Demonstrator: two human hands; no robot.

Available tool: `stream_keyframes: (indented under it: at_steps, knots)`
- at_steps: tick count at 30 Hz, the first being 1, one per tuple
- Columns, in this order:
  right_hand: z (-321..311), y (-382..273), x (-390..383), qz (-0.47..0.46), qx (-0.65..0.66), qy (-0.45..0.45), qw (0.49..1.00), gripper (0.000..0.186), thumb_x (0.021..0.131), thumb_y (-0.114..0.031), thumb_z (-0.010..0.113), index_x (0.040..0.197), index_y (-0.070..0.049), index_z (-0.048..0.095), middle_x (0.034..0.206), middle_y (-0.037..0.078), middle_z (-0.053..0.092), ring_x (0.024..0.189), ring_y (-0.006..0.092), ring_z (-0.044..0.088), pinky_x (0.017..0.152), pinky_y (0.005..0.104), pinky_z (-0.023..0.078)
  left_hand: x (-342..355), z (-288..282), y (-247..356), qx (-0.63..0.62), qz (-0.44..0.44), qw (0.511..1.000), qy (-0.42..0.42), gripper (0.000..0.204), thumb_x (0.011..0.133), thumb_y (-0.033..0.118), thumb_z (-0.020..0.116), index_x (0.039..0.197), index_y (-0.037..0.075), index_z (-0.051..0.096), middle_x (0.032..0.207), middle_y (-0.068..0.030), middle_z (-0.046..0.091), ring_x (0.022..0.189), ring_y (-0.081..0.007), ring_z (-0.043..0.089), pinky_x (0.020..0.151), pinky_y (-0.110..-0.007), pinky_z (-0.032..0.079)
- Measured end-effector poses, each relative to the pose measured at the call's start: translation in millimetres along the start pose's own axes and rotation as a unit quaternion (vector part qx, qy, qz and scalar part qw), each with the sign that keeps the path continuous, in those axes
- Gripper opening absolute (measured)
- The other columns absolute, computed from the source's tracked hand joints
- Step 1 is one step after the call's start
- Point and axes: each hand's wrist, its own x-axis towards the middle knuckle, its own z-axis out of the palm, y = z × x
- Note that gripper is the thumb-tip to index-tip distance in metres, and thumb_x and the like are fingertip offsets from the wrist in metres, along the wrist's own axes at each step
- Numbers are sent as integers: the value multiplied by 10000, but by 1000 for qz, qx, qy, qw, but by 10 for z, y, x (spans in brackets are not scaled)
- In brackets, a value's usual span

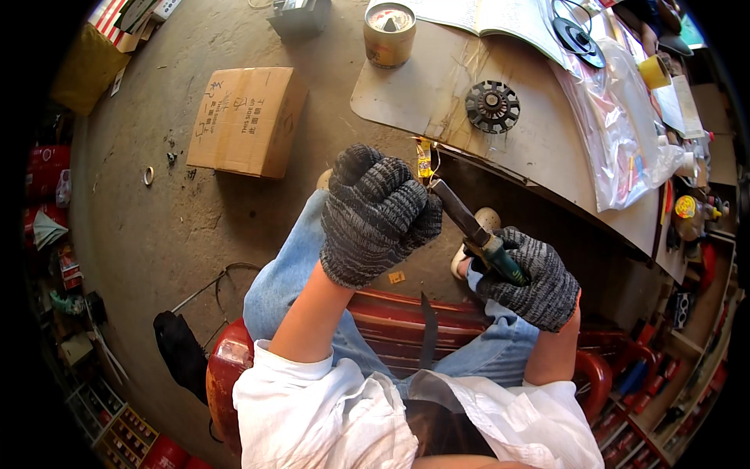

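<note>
My left hand (pixel 375 211), in a grey-black knit glove, is closed on a small yellow wired piece (pixel 424 160) that sticks up beyond its fingers near the table edge; what the fingers cover is hidden. In my right hand (pixel 527 277), gloved alike, is a plier-like tool (pixel 492 250) with a dark green handle, its long dark end angled up to the thin wires beside my left fingers. Past them on the table (pixel 391 102) sits a round black slotted part (pixel 492 105).
The table also bears a tin can (pixel 389 43), an open book (pixel 500 19), plastic bags (pixel 625 141) and a black disc (pixel 578 43). A cardboard box (pixel 242 121) is on the floor. I sit on a red wooden seat (pixel 234 352). Part of another person (pixel 648 35) shows top right; crowded shelves (pixel 695 328) line the right.
</note>
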Motion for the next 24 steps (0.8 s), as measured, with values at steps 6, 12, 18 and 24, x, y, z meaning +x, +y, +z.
stream_keyframes:
  at_steps: [6,12,18,24]
  knots:
    - [15,-1,-4,6,-5,5,1000,289,678,-170,760,919,-68,637,789,64,600,705,188,612,652,281,488,35,-6,-4,4,9,1000,-1,152,577,165,686,665,117,573,713,-53,523,705,-270,521,696,-412,418]
    - [-3,-109,8,61,34,1,998,280,673,-174,763,895,-66,633,777,67,594,688,193,604,640,283,483,66,6,-3,-15,26,999,13,178,568,98,683,660,103,531,684,-54,512,652,-254,509,654,-384,402]
    - [-72,-89,7,27,12,-46,999,378,689,-53,737,1033,-13,585,848,78,639,763,150,615,706,256,497,83,-7,2,-12,34,999,20,199,565,70,683,664,100,514,685,-55,512,633,-249,503,639,-373,396]
    - [-84,-70,31,7,1,-43,999,379,672,-103,755,1012,-32,602,863,91,633,760,175,620,699,276,496,40,9,-20,-12,24,1000,8,179,559,122,691,685,106,564,710,-66,521,681,-275,512,667,-400,412]
